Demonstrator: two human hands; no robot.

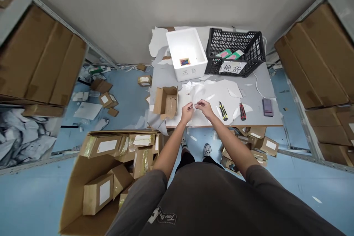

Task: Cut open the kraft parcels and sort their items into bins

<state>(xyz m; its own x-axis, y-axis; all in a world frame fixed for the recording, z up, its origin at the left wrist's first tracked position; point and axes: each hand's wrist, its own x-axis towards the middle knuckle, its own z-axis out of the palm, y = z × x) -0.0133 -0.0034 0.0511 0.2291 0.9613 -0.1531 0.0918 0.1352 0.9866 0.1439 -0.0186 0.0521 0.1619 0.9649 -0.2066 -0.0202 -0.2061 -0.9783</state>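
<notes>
Both hands are close together over the front of the table. My left hand is closed in a pinch at the lower edge of a thin whitish, see-through sheet or bag. My right hand pinches the same piece from the other side. An open brown carton stands to the left of my left hand. To the right of my right hand lie a yellow-black utility knife and a red-black one. White paper lies under the hands.
At the table's back stand a white foam box and a black crate with green-and-pink packets inside. A dark phone-like item lies at right. A large carton of small boxes is at lower left. Shelves with boxes flank both sides.
</notes>
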